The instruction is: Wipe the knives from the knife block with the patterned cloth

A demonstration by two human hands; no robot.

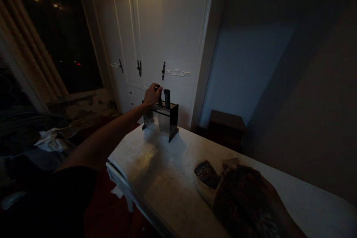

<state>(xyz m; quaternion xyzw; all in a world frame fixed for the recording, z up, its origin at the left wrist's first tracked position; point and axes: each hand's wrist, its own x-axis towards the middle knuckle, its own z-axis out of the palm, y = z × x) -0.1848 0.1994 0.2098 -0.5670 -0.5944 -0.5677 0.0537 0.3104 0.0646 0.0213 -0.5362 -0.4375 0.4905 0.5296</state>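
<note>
At the far end of the white tabletop (156, 182) stands a knife block (174, 119) with black end frames and see-through sides. My left hand (152, 95) reaches over its top, with fingers closed around a black-handled knife (160, 99) whose blade is down in the block. Just right of it, a second knife's black handle (167, 98) sticks up. Low at the right, my right hand (266, 189) is closed over a dark patterned cloth item (237, 197) with a beige band. Its fingers are mostly lost in shadow, and the item's exact kind is unclear.
Behind the table rises a white wardrobe (181, 26) with dark handles. A brown low cabinet (227, 119) stands beyond the table's far edge. Piled clothes (52, 139) lie at the left, below a curtain (36, 55) and a dark window (72, 44). The room is dim.
</note>
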